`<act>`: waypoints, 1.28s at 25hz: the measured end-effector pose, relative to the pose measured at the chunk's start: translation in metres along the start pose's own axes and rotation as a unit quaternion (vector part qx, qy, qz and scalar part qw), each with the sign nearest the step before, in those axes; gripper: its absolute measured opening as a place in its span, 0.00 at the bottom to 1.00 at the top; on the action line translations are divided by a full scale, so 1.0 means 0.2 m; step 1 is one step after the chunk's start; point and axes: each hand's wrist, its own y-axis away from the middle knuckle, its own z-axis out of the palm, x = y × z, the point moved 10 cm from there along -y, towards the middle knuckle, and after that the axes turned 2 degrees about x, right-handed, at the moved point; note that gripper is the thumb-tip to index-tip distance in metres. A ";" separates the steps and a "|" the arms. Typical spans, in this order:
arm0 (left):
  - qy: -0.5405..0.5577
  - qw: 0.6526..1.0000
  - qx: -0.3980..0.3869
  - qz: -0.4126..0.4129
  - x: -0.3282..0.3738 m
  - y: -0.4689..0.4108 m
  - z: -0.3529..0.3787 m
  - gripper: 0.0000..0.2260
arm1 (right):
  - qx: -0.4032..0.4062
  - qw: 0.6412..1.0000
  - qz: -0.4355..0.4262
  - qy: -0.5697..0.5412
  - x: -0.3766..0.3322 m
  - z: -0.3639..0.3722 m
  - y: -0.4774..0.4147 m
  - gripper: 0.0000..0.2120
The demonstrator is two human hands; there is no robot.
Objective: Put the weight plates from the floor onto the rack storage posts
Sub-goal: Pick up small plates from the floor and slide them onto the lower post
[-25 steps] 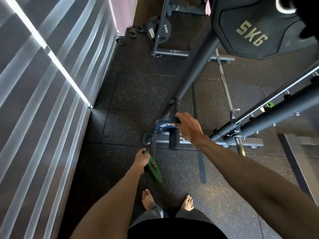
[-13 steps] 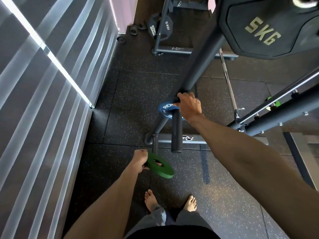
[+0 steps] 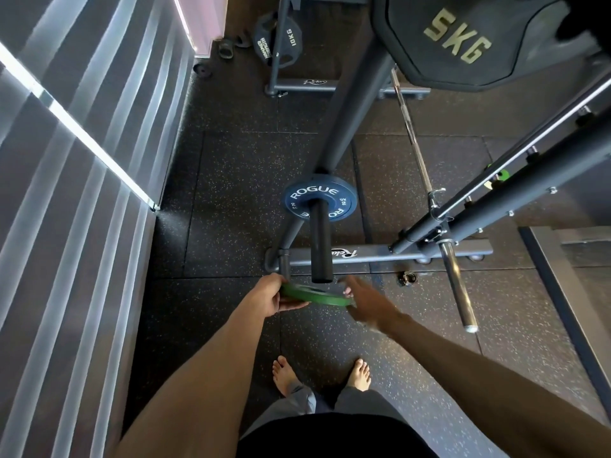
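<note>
While your left hand point(image 3: 268, 297) pinches the near rim of the green plate point(image 3: 315, 295), thumb on top and fingers curled underneath, you've got it lying almost flat just below the tip of the storage post point(image 3: 320, 241). Your right hand point(image 3: 365, 304) is there at the plate's far edge, fingers spread and loose, a little blurred, so I can't tell whether it's touching. Up the post, the blue plate point(image 3: 319, 198) sits threaded on, hard against the rack's upright point(image 3: 355, 107). A big black plate point(image 3: 463, 41) marked 5KG hangs top right. Your bare feet stand on the speckled rubber floor point(image 3: 231, 180).
</note>
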 end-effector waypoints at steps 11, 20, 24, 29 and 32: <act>-0.036 0.996 -0.004 -0.077 0.02 0.00 0.10 0.14 | 0.079 0.995 0.009 -0.054 0.02 -0.14 0.00 0.12; 0.107 0.990 0.055 0.068 0.53 0.01 0.18 0.09 | 0.154 0.968 0.162 -0.117 0.05 -0.49 -0.36 0.15; 0.176 0.974 0.054 0.130 0.71 0.02 0.23 0.10 | 0.220 0.930 0.213 -0.206 0.02 -0.65 -0.49 0.20; 0.226 0.955 0.067 0.179 0.78 0.07 0.27 0.08 | 0.210 0.912 0.252 -0.248 -0.02 -0.64 -0.53 0.24; 0.214 0.957 0.049 0.188 0.75 0.06 0.31 0.15 | 0.194 0.919 0.241 -0.243 -0.01 -0.61 -0.42 0.24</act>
